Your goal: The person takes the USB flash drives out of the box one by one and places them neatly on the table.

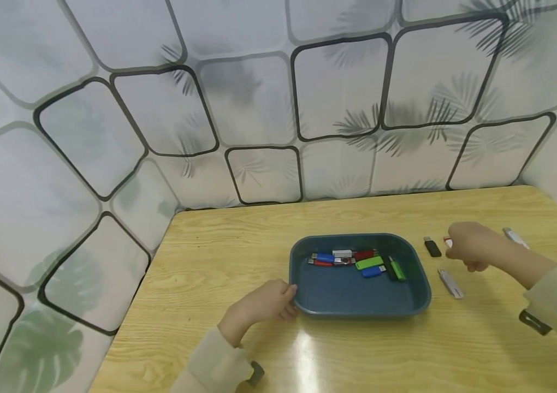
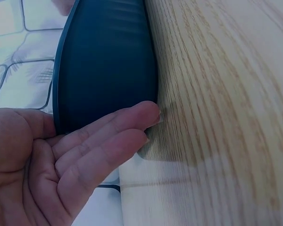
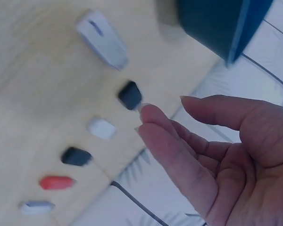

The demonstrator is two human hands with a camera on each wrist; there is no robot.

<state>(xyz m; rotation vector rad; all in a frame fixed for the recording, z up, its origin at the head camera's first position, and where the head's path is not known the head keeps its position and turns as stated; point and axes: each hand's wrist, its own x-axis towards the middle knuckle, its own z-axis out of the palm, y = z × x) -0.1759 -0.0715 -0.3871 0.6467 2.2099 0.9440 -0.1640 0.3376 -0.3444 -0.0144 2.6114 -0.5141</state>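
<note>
A dark blue tray stands on the table, and several USB sticks lie along the back and right of its floor, among them a green USB stick and a blue USB stick. My left hand holds the tray's left end, thumb at the rim and fingers along the outer wall. To the right of the tray my right hand hovers over loose USB sticks. Thumb and fingers are apart there, with nothing between them. Closest to its fingertips in the right wrist view is a black USB stick.
Near the tray's right side lie a silver USB stick and a black one. A white USB stick is farther right. The right wrist view also has a red USB stick. A patterned wall rises behind the wooden table.
</note>
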